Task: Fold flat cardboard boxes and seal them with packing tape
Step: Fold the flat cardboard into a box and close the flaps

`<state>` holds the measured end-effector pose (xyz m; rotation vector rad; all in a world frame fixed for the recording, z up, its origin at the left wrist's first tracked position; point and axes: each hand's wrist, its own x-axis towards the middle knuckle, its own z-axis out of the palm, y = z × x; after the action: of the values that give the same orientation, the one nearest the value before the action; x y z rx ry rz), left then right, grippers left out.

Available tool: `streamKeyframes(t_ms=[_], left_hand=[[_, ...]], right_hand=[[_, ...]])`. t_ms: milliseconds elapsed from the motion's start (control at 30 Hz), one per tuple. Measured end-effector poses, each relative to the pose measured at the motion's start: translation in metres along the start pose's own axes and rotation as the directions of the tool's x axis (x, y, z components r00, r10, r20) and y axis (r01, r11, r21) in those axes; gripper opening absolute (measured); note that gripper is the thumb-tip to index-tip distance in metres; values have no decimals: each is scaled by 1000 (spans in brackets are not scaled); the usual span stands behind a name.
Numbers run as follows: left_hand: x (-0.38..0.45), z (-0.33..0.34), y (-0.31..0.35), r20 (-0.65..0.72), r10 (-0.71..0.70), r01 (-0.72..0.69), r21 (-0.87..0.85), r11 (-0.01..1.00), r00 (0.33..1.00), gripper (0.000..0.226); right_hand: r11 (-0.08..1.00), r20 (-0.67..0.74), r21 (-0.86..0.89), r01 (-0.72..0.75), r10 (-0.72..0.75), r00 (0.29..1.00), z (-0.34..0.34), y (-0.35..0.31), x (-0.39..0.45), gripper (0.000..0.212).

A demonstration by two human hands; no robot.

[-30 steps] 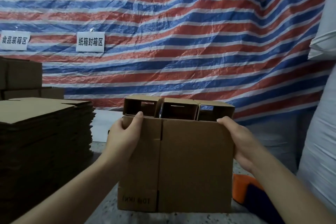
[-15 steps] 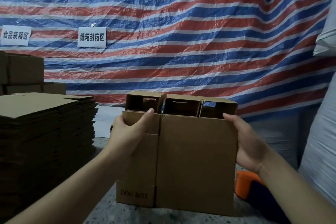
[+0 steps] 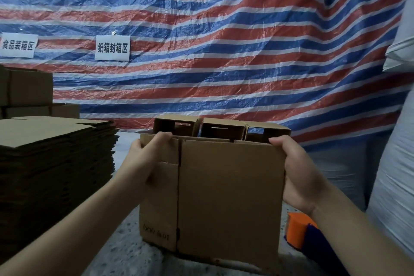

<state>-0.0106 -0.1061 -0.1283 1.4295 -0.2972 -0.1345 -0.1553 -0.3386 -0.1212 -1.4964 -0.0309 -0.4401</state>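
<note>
Both hands grip one box (image 3: 224, 197), standing upright on the counter (image 3: 116, 251) between them. My left hand (image 3: 145, 159) pinches the near top corner, thumb over the edge; my right hand (image 3: 298, 177) curls round the opposite top corner and side. I judge I hold it this way to square the walls before folding flaps. Just behind my fingers three opened boxes (image 3: 220, 130) wait in a row. Left of my left hand sits the flat stack (image 3: 51, 163); below my right wrist, the tape gun (image 3: 300, 233), within easy reach for sealing.
</note>
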Motion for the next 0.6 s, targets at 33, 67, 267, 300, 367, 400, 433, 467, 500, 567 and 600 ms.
streamKeyframes(t_ms=[33, 67, 267, 300, 367, 400, 433, 467, 500, 567, 600], left_hand=[[1, -1, 3, 48, 9, -9, 7, 1000, 999, 68], [3, 0, 6, 95, 26, -26, 8, 1000, 995, 65], [-13, 3, 7, 375, -29, 40, -21, 999, 926, 58], [-17, 4, 5, 398, -38, 55, -30, 998, 917, 58], [-22, 4, 1, 405, -63, 96, -62, 993, 912, 55], [-22, 5, 0, 406, -75, 113, -70, 991, 911, 54], [-23, 5, -1, 410, -86, 124, -69, 990, 908, 53], [-23, 6, -2, 420, -88, 128, -69, 989, 903, 53], [-24, 6, -2, 420, -96, 136, -65, 989, 902, 53], [-21, 7, -2, 385, -127, 160, -56, 985, 914, 54], [-19, 6, -1, 369, -133, 159, -41, 986, 920, 56]], right_hand=[[1000, -21, -11, 15, -15, 1000, 4, 0, 0, 46], [999, -54, -23, 28, -30, 998, 7, 0, 1, 48], [991, -230, -124, 59, -87, 969, 25, 13, 5, 58], [991, -251, -124, 44, -74, 965, 26, 17, 6, 59], [992, -282, -127, 4, -40, 959, 28, 25, 8, 60], [991, -292, -131, -7, -32, 956, 29, 28, 8, 60], [991, -296, -135, -11, -30, 955, 30, 30, 9, 60], [991, -297, -132, -11, -29, 955, 30, 31, 9, 61], [993, -292, -118, -12, -23, 956, 29, 32, 9, 63], [1000, -283, -23, -16, 9, 959, 26, 29, 8, 69], [999, -290, 41, -25, 35, 956, 23, 27, 8, 71]])
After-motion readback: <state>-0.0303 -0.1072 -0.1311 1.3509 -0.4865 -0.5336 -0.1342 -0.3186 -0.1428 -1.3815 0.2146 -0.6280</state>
